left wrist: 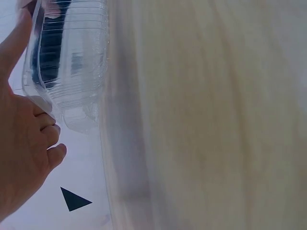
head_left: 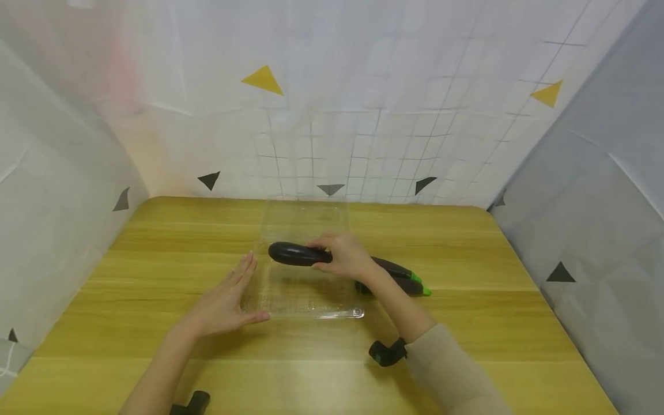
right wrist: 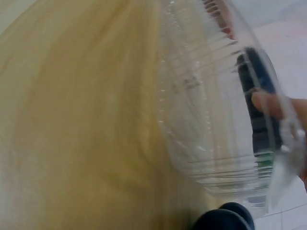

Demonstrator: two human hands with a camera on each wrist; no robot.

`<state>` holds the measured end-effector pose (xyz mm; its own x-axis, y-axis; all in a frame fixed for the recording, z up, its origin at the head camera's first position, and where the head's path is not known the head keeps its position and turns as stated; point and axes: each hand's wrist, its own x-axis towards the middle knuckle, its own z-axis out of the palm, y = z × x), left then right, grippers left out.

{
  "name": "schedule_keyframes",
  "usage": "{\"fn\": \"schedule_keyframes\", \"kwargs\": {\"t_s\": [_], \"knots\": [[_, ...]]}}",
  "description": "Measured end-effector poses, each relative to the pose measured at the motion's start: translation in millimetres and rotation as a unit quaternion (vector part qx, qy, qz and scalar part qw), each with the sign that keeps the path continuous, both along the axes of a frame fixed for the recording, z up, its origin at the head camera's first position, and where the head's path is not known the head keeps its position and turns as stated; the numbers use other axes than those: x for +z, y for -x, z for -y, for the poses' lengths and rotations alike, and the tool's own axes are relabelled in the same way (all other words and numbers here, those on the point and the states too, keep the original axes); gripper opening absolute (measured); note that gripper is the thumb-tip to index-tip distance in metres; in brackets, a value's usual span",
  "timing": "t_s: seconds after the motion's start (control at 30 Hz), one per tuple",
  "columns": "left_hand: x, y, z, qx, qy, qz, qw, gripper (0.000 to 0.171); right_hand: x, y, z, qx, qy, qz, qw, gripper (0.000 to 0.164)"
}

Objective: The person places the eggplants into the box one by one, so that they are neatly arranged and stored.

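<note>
A dark, glossy eggplant point(head_left: 293, 253) is held by my right hand point(head_left: 344, 256), thumb and fingers pinching its right end, above a clear plastic clamshell box point(head_left: 306, 316). Its green stem end point(right wrist: 264, 165) shows through the clear wall in the right wrist view. My left hand point(head_left: 220, 305) rests against the box's left side with fingers extended and thumb at the near left corner. In the left wrist view, that hand's fingertips point(left wrist: 53, 136) touch the clear wall. Two more eggplants point(head_left: 396, 276) with bright green stems lie right of the box, partly behind my right forearm.
The box's open lid point(head_left: 306, 222) leans back toward the far edge of the wooden table point(head_left: 181, 253). White sheeting point(head_left: 332, 115) with yellow and black triangles surrounds the table on three sides. Black wrist-worn pieces point(head_left: 386, 353) hang by both forearms.
</note>
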<state>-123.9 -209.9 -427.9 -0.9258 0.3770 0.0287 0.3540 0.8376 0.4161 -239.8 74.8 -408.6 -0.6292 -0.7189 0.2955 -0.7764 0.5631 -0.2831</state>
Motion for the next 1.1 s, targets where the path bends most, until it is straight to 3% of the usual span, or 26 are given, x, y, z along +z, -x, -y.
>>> {"fn": "schedule_keyframes", "kwargs": {"t_s": [0.2,0.4,0.47,0.63,1.1], "knots": [[0.9,-0.8,-1.5,-0.005,0.0,0.003,1.0,0.109,-12.3,-0.3,5.4,-0.027,-0.041,0.006,0.999,0.043],[-0.9,0.3,-1.7,-0.008,0.004,0.002,1.0,0.109,-22.0,2.3,10.5,-0.046,-0.082,-0.037,0.995,0.044],[-1.4,1.2,-1.8,-0.008,0.004,0.001,1.0,0.109,-23.1,1.6,12.5,-0.056,-0.095,-0.034,0.993,0.044],[-1.7,2.2,-1.9,-0.01,0.003,0.001,0.9999,0.11,-21.0,-3.7,16.3,-0.079,-0.115,-0.002,0.99,0.046],[0.9,1.9,0.3,-0.017,0.006,-0.001,0.9998,0.113,-15.3,-12.2,13.9,-0.094,-0.121,-0.005,0.988,0.057]]}}
